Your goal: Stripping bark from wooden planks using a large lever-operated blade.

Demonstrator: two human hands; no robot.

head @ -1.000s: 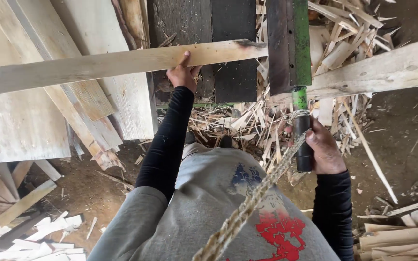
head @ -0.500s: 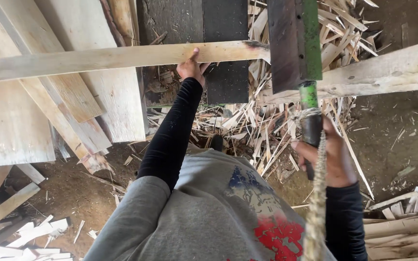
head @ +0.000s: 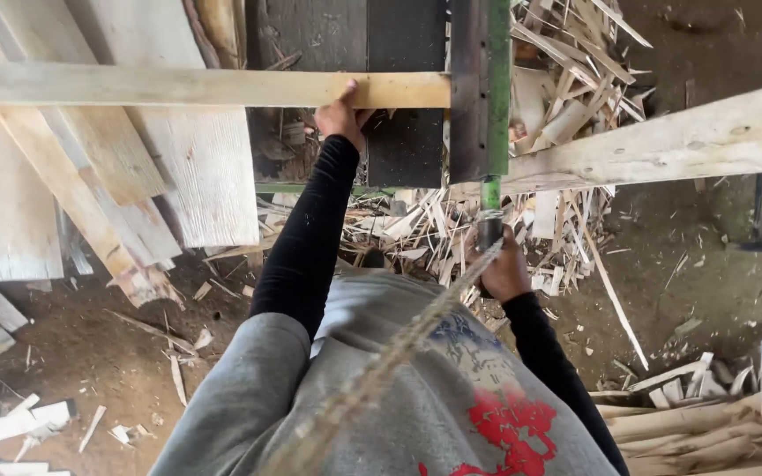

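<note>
The left hand (head: 342, 113) pinches the long pale wooden slat (head: 196, 87) from below, fingers curled over its near edge to steady it against the dark cutter arm (head: 469, 88) just right of the fingertips. The right hand (head: 504, 269) is wrapped tight round the green lever handle (head: 490, 207), beside a rope (head: 399, 348). The slat looks flat, straight and rough-sawn.
</note>
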